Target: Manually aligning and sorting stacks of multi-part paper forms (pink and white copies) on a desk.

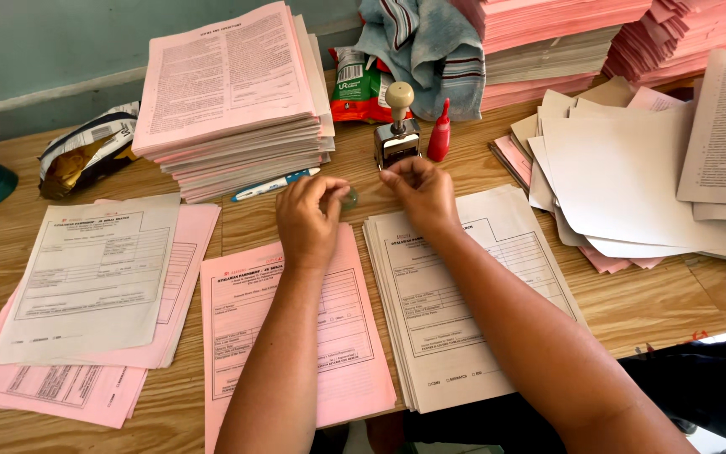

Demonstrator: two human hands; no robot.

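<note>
A small round greenish disc, glassy and partly hidden, is pinched in the curled fingertips of the left hand, toward the far middle of the table. The right hand is curled just beside it, fingertips drawn together below the stamp; whether anything is gripped there cannot be told. One stamp is seen, metal-framed with a pale wooden knob, and one red bottle just beside it. One pen lies against the tall stack of pink forms. Two form piles lie under the forearms: a pink pile and a grey pile. Two more piles lie near the left edge, and a fanned heap of blank sheets near the right edge. One striped cloth lies at the far edge.
</note>
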